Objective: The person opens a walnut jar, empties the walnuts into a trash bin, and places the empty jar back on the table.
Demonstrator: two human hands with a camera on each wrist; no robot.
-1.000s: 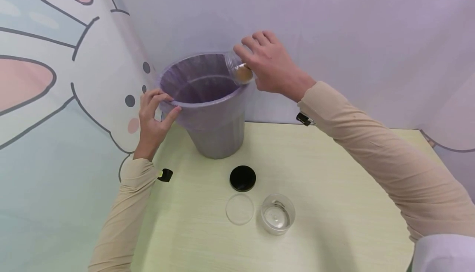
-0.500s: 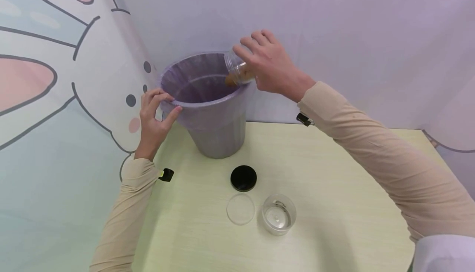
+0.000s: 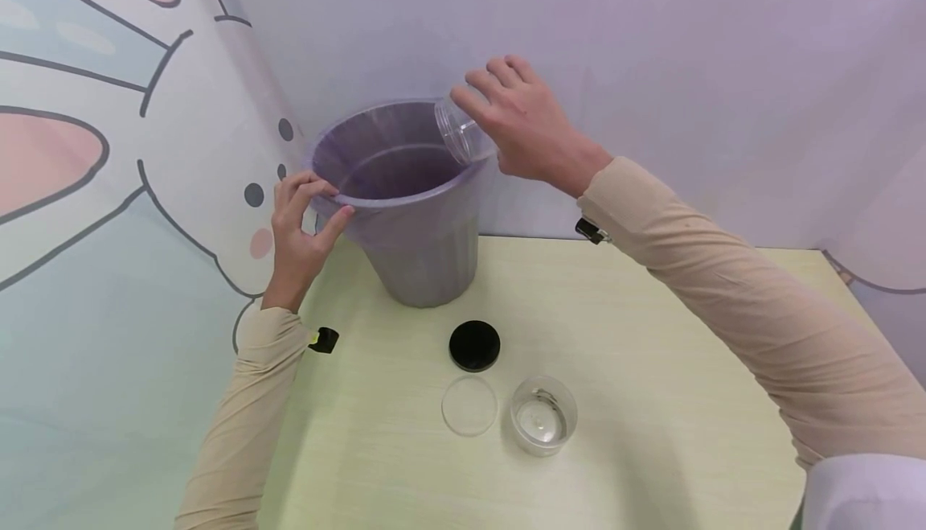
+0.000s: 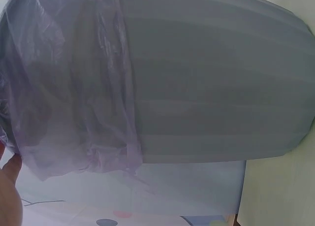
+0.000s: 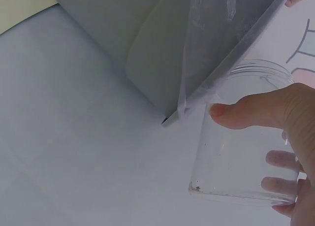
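A clear screw-neck jar (image 3: 461,137) is tilted over the right side of the trash can (image 3: 427,260), its mouth facing into the can. My right hand (image 3: 526,124) grips the jar, thumb on one side and fingers round the other. In the right wrist view the jar (image 5: 231,157) looks nearly emptied, with a dark speck at its base corner. My left hand (image 3: 298,236) pinches the can's near-left rim, fingers inside and thumb outside. A thin purple bag (image 4: 74,98) lines the can and folds down over its outside. The can's bottom inside is in shadow.
On the pale table (image 3: 622,329) lie a black lid (image 3: 474,346) and a clear disc (image 3: 469,406). Beside them stands a clear round tub (image 3: 542,417). A printed fabric wall (image 3: 188,152) closes in the left side and continues along the back.
The brownish contents slid out of the jar into the trash can, leaving the jar see-through. My right hand tipped slightly further; my left hand stayed at the rim.
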